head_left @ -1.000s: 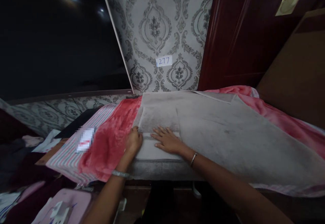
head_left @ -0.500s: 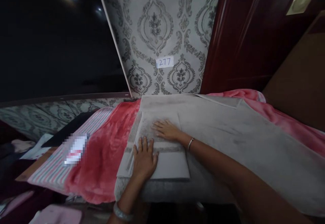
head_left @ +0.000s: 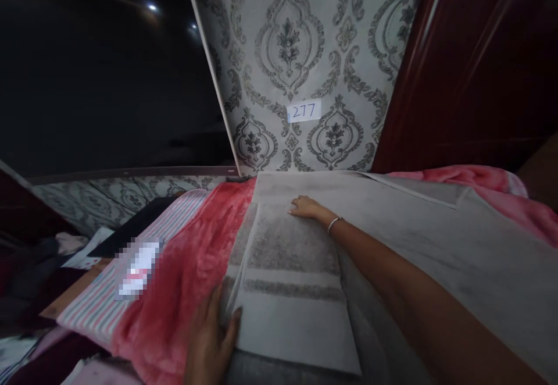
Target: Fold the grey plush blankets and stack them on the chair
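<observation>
A grey towel (head_left: 292, 245) with pale bands lies folded into a rectangle, its layers showing along the left side. My right hand (head_left: 305, 206) is at its far edge, fingers bent and drawn together on the cloth; the thumb is hard to make out. My left hand (head_left: 211, 338) is beside the near left edge, somewhat blurred, with thumb and fingers apart and the thumb close to the towel. Beneath the towel spreads a larger smooth grey cloth (head_left: 410, 228).
To the left lie a red plush blanket (head_left: 187, 257) and a striped cloth (head_left: 91, 298). Pink fabric (head_left: 475, 178) shows at the back right. Behind stand a patterned wall (head_left: 290, 42) with a paper label (head_left: 304, 110), a dark screen (head_left: 100, 82) and a dark red panel (head_left: 471, 71).
My right hand has moved from flat on the towel to its far edge, and its fingers have bent. My left hand has slid off the top toward the near left side. The view has shifted.
</observation>
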Available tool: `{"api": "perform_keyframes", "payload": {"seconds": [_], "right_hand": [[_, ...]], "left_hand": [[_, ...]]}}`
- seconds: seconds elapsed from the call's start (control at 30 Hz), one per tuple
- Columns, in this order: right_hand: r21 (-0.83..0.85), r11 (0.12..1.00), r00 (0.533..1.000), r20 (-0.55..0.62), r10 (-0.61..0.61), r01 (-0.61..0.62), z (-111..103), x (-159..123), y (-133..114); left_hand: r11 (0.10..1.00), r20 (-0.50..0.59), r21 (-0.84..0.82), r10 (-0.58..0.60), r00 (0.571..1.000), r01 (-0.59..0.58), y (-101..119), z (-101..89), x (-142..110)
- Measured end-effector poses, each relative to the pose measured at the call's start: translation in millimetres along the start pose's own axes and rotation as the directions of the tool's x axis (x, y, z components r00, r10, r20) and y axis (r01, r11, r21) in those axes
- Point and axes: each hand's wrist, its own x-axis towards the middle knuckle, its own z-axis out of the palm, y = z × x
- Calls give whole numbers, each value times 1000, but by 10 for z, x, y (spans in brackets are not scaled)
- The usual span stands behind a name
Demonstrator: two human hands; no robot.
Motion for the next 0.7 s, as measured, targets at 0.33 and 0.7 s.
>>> {"api": "perform_keyframes", "payload": {"seconds": [0.33, 0.7], "right_hand": [[58, 997, 992, 110, -64, 58, -396, -51, -292], [-182, 947, 903, -296, -310, 265, -1443, -1204, -1039]], "left_hand": [[974, -93, -202, -126, 988, 105, -111, 102, 8], [921, -59, -331, -238, 970, 206, -5, 43, 125]]}}
